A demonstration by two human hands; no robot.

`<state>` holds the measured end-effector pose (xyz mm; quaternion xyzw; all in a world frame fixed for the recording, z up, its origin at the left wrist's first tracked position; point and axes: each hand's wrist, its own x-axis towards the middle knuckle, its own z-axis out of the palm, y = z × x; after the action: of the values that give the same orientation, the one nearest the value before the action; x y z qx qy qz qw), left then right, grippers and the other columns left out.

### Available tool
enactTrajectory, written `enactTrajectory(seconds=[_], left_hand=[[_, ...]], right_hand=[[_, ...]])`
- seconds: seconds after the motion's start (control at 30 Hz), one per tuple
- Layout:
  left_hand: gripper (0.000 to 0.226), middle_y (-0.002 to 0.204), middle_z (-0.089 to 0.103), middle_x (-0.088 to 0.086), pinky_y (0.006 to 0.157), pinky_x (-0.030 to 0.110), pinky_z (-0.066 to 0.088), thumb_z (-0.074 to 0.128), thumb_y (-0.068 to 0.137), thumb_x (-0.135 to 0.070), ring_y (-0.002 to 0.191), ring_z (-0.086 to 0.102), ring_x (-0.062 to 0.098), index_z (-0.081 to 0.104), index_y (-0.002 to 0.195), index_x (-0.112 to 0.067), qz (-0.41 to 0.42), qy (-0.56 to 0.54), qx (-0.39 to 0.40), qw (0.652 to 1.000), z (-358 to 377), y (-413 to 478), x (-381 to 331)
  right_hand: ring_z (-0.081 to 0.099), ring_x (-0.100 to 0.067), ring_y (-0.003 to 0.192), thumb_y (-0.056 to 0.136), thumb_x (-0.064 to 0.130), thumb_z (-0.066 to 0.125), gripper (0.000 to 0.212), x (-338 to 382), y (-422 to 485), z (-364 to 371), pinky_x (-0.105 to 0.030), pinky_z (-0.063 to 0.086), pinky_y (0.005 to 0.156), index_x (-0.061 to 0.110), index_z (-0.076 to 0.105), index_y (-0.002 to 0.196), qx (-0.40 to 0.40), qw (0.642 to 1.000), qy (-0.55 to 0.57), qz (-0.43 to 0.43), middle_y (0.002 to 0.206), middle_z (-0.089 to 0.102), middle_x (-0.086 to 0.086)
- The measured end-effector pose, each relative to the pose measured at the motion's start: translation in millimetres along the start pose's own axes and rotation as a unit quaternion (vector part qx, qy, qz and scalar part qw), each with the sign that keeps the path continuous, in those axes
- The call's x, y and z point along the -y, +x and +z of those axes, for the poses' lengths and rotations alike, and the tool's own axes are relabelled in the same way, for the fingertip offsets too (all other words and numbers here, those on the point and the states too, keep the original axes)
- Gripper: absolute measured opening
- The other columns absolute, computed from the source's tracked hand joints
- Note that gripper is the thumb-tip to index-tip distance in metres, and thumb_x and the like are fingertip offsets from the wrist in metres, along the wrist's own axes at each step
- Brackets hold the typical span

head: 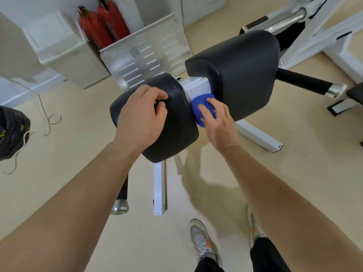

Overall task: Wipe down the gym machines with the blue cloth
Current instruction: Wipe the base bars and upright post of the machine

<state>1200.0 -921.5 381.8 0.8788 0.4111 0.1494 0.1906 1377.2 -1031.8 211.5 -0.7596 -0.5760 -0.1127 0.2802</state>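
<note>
Beige gym floor, right hand (pixel 218 122) pressing blue cloth (pixel 202 110) between black pads (pixel 176 134), left hand (pixel 140 116) gripping near pad

The blue cloth (pixel 203 110) is bunched into a thick wad and is pressed under the fingers of the right hand (pixel 220 124) into the gap between two black padded cushions. The nearer cushion (pixel 172 134) lies under the left hand (pixel 141 118); the farther cushion (pixel 245 75) rises just beyond the right hand. A white frame bar (pixel 196 88) is seen above the cloth.
</note>
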Motion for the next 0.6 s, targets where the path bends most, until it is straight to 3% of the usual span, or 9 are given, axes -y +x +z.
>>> enactTrajectory(seconds=[0.07,0.2,0.37,0.5,0.6], left_hand=[[0.022,0.112,0.057,-0.012,0.089,0.030,0.050,0.050,0.096,-0.022,0.100,0.057,0.007,0.064,0.112,-0.026,0.004,-0.001,-0.009,1.000,4,2,-1],[0.021,0.108,0.054,-0.016,0.087,0.027,0.049,0.050,0.096,-0.022,0.098,0.056,0.005,0.065,0.110,-0.027,0.002,-0.002,-0.019,1.000,5,1,-5],[0.021,0.107,0.054,-0.017,0.086,0.026,0.048,0.050,0.096,-0.021,0.098,0.055,0.005,0.065,0.109,-0.027,-0.001,0.019,-0.014,1.000,3,2,-7],[0.021,0.110,0.056,-0.013,0.084,0.021,0.045,0.050,0.096,-0.021,0.096,0.056,0.005,0.065,0.109,-0.026,-0.004,0.028,-0.022,0.999,9,7,-10],[0.019,0.108,0.054,-0.015,0.086,0.023,0.047,0.051,0.096,-0.022,0.099,0.055,0.006,0.064,0.109,-0.028,-0.006,0.037,-0.022,0.999,16,9,-12]], right_hand=[[0.060,-0.039,0.111,0.090,0.003,0.066,0.037,5,1,7,-0.043,0.058,0.089,0.001,0.063,0.127,-0.035,0.999,-0.001,0.012,0.129,0.059,-0.025],[0.061,-0.038,0.110,0.084,-0.002,0.071,0.043,15,6,11,-0.047,0.057,0.089,0.000,0.064,0.127,-0.041,0.995,0.058,0.075,0.131,0.062,-0.020],[0.064,-0.035,0.105,0.092,0.012,0.054,0.035,20,29,-2,-0.043,0.055,0.091,0.001,0.067,0.123,-0.066,0.991,0.081,0.081,0.125,0.067,-0.016],[0.064,-0.033,0.105,0.089,0.007,0.065,0.034,28,45,-2,-0.040,0.055,0.090,0.002,0.066,0.123,-0.105,0.986,0.087,0.095,0.122,0.067,-0.015],[0.061,-0.031,0.113,0.088,0.006,0.070,0.044,29,35,6,-0.039,0.054,0.094,0.006,0.062,0.131,-0.082,0.988,0.076,0.105,0.130,0.064,-0.012]])
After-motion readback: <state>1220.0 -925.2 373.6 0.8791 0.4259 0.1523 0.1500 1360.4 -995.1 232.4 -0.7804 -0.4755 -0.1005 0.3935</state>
